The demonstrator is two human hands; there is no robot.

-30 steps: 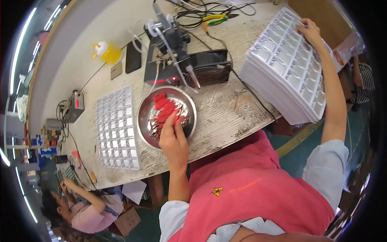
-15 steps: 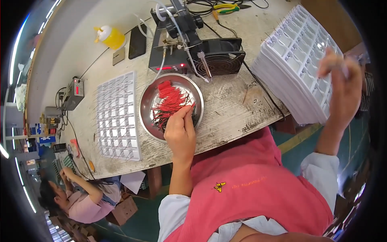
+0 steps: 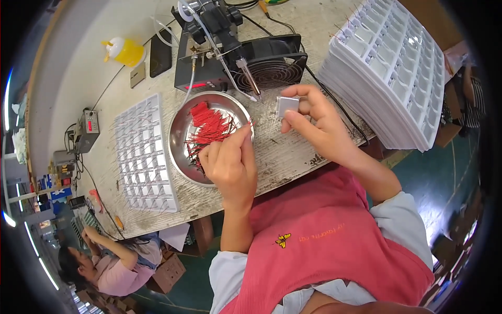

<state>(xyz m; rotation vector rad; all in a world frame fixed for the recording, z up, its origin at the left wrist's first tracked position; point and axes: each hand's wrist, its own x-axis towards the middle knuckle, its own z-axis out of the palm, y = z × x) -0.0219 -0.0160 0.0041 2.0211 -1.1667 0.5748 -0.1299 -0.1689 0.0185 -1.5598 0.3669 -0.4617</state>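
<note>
In my right hand point(image 3: 327, 128) is a small flat silver rectangular cell point(image 3: 286, 106), gripped between thumb and fingers over the bench, just right of the bowl. My left hand point(image 3: 230, 165) is closed in a pinch over the right side of a round steel bowl point(image 3: 175, 154). A thin red wire point(image 3: 251, 122) shows at its fingertips. Short red and black wires point(image 3: 209, 128) lie heaped in the bowl. Above and between my hands, a soldering iron point(image 3: 248, 75) points down from its stand, beside a thin feed tube.
At left lies a white tray point(image 3: 175, 201) of silver cells. A tall stack of white trays point(image 3: 361, 99) stands at right. A black fan point(image 3: 272, 73), a yellow-filled bottle point(image 3: 128, 52) and a dark phone point(image 3: 160, 55) are behind. Another person point(image 3: 117, 272) works at lower left.
My right hand has come left from the tray stack to beside the bowl, now showing the silver cell. My left hand stays pinched over the bowl, slightly turned.
</note>
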